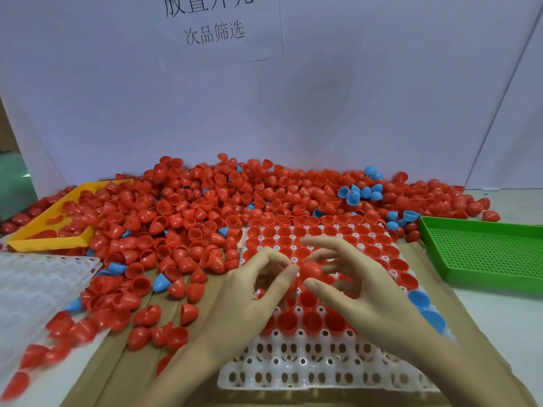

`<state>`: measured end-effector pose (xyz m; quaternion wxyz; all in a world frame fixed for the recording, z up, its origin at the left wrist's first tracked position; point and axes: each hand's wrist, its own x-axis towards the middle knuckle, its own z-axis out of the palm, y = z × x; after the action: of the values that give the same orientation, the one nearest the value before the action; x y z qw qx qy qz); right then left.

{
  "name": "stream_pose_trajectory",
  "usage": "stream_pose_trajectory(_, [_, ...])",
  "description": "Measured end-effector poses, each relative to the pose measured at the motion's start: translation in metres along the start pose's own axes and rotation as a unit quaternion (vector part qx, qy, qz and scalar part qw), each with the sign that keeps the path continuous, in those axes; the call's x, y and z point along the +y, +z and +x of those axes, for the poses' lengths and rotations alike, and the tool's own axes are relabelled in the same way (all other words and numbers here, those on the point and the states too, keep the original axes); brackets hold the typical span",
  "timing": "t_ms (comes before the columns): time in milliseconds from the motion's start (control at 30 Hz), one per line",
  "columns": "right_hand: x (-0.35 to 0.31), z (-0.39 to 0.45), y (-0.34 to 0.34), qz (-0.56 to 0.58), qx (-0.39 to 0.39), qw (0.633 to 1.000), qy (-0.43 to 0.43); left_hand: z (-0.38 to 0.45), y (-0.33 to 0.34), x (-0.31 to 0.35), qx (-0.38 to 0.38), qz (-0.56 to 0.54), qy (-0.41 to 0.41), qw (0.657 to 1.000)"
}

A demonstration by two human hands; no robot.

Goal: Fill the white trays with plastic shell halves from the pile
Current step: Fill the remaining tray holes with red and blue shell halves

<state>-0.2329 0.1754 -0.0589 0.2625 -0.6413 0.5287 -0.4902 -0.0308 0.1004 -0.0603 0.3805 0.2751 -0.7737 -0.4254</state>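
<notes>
Mid-fill: both hands meet over the white tray (pixel 323 374) at 6 o'clock, the left hand (pixel 249 292) and right hand (pixel 364 289) pinching a red shell half (pixel 310 270) between their fingertips above half-filled rows. The pile (pixel 205 207) lies at 11 o'clock on the surface. Next move likely needs seating it open-side up in an empty near cell.

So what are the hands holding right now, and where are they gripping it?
Both hands meet on one red shell half above the white tray; motion blur hides exactly where the fingers grip it.
</notes>
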Motion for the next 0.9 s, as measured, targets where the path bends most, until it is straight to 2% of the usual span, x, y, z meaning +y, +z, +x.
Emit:
stream_pose_trajectory(133, [0.000, -0.001, 0.004, -0.069, 0.000, 0.997, -0.024, -0.001, -0.001, 0.001, -0.008, -0.011, -0.002, 1.000])
stream_pose_trajectory(267, [-0.004, -0.002, 0.008, -0.055, 0.007, 0.998, -0.041, 0.001, -0.009, 0.003, -0.042, -0.076, -0.044, 0.995])
stream_pose_trajectory(400, [-0.006, -0.004, 0.015, -0.035, 0.013, 0.998, -0.053, 0.006, -0.026, 0.002, -0.113, -0.123, -0.098, 0.981])
stream_pose_trajectory(567, [-0.004, -0.007, 0.021, -0.072, -0.002, 0.996, -0.045, 0.005, -0.054, 0.007, -0.190, 0.016, -0.092, 0.977])
stream_pose_trajectory(733, [-0.001, -0.004, 0.016, -0.110, 0.029, 0.992, -0.048, -0.020, -0.083, 0.012, -0.150, 0.133, -0.076, 0.977])
stream_pose_trajectory(900, [0.002, 0.000, 0.011, -0.122, 0.053, 0.990, -0.056, -0.059, -0.086, 0.014, -0.168, 0.229, -0.056, 0.957])
